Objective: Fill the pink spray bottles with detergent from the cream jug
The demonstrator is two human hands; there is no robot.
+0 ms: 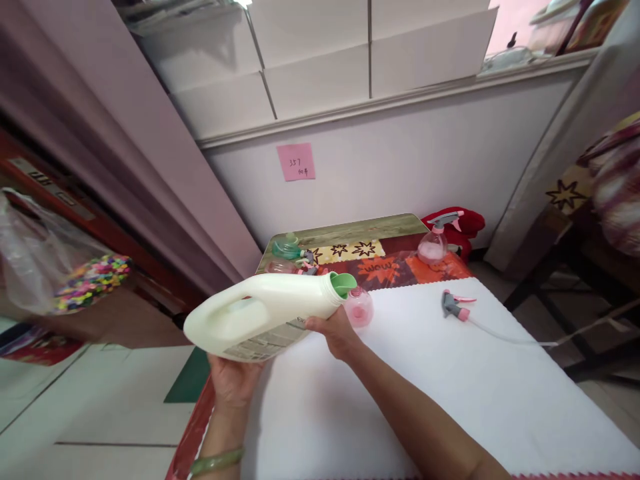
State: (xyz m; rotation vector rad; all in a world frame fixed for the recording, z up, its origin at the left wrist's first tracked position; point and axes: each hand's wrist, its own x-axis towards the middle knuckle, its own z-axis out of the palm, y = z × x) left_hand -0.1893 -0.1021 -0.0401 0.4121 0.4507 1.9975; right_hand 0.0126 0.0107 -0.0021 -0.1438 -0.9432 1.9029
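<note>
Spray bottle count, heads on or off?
4: upright pink bottle, back right; headless pink bottle, partly behind the jug; green bottle and another pink bottle, back left. The jug may hide more.

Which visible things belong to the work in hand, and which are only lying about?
Likely in use:
tilted cream plastic jug with green spout
round translucent pink bottle
grey-pink plastic spray head with pale tube

Probably just around:
pink paper note with handwriting
clear plastic bag of multicoloured pieces

1 pink note (296, 162) sticks to the wall (390, 173) near a curtain (115, 127).
</note>
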